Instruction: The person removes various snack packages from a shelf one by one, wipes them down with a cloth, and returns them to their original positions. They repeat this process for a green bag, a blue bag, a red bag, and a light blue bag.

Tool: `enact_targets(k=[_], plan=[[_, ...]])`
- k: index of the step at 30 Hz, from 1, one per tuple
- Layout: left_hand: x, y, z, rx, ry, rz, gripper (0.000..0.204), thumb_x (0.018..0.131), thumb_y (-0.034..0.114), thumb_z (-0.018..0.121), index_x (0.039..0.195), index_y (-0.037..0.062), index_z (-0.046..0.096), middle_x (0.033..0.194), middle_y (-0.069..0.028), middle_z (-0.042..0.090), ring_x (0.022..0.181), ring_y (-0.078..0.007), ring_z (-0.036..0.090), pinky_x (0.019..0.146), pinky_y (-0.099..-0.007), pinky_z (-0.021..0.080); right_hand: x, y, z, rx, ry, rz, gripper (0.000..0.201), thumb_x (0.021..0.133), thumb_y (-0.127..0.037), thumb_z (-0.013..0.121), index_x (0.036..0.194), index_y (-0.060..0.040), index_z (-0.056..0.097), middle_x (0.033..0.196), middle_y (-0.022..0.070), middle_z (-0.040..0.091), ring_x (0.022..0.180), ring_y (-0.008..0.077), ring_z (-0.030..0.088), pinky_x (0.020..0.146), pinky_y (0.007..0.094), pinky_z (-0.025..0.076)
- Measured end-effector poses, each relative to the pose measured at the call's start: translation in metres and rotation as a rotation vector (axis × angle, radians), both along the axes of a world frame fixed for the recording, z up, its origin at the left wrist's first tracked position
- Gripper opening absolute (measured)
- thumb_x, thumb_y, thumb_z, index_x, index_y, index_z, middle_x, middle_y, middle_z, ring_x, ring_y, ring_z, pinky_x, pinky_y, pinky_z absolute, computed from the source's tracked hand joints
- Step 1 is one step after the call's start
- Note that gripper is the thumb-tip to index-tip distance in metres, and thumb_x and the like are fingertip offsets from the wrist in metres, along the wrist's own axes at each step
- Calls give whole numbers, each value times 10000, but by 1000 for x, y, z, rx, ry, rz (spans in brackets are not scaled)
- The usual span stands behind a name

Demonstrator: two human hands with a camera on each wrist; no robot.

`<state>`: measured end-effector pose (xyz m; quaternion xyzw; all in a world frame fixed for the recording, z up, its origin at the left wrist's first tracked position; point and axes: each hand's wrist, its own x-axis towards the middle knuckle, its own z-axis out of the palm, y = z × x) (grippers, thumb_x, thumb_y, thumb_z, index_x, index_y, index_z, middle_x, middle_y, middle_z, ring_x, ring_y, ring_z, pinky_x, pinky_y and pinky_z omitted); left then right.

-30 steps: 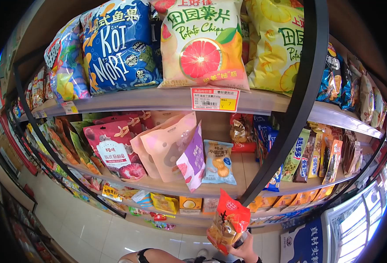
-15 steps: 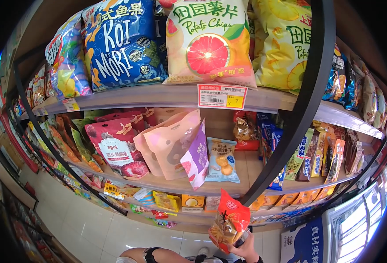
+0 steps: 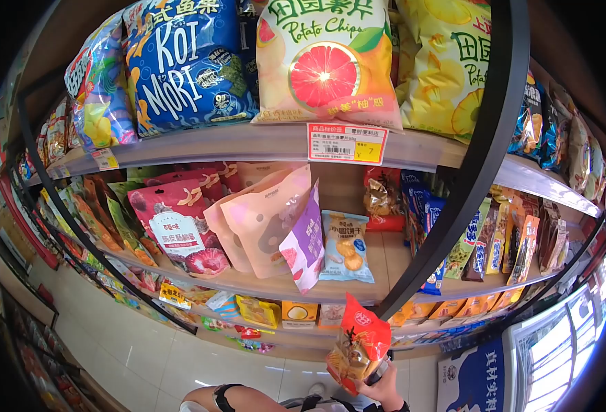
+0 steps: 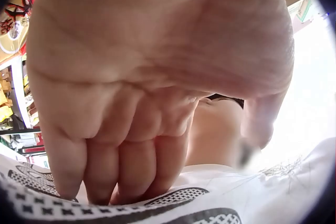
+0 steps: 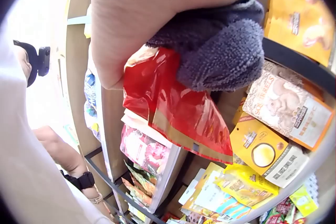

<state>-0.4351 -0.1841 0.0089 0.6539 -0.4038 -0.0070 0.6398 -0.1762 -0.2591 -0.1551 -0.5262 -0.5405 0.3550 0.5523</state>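
My right hand (image 3: pixel 386 390) grips a red-topped snack bag (image 3: pixel 359 343) upright, low in the head view, below the front of the middle shelf (image 3: pixel 261 292). The right wrist view shows that hand (image 5: pixel 142 29) pinching the red bag (image 5: pixel 178 108) together with a dark grey cloth (image 5: pixel 220 45). My left hand (image 4: pixel 152 87) fills the left wrist view. Its fingers (image 4: pixel 131 166) are loosely curled against white patterned clothing (image 4: pixel 210 203) and hold nothing. In the head view only the left forearm with a black strap (image 3: pixel 222 397) shows at the bottom edge.
A curved black upright (image 3: pixel 467 158) crosses the shelves at the right. Large crisp bags (image 3: pixel 323 62) stand on the top shelf above a price tag (image 3: pixel 346 143). Pink pouches (image 3: pixel 261 220) and a blue biscuit bag (image 3: pixel 346 247) stand on the middle shelf. Pale floor tiles (image 3: pixel 131 350) lie below left.
The head view has shifted slightly, so the shelves sit a little differently. The red bag stays in my right hand at about the same place.
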Motion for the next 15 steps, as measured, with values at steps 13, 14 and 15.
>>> enact_targets(k=[13,14,15], plan=[[11,-11,-9,-29,144,-92,780,846,563,663,1222,-114,571,1264,-305,566,1207,-445,531,1020,-452,431,-2,-3,3,-5,-13,23,741,657,-253,829,1229,79,495,1116,141,667,1035,200,649,917,330,502],[11,-11,-8,-25,154,-88,768,850,555,664,1218,-113,574,1260,-303,570,1205,-446,533,1018,-453,433,-4,-4,7,-9,8,23,739,659,-254,829,1228,80,495,1112,140,667,1031,197,648,916,329,502],[10,-12,-10,-36,182,-101,767,850,554,665,1214,-115,575,1252,-305,574,1198,-447,539,1012,-454,437,-5,-3,11,-12,29,22,736,662,-254,829,1227,81,496,1108,140,667,1027,195,648,915,329,502]])
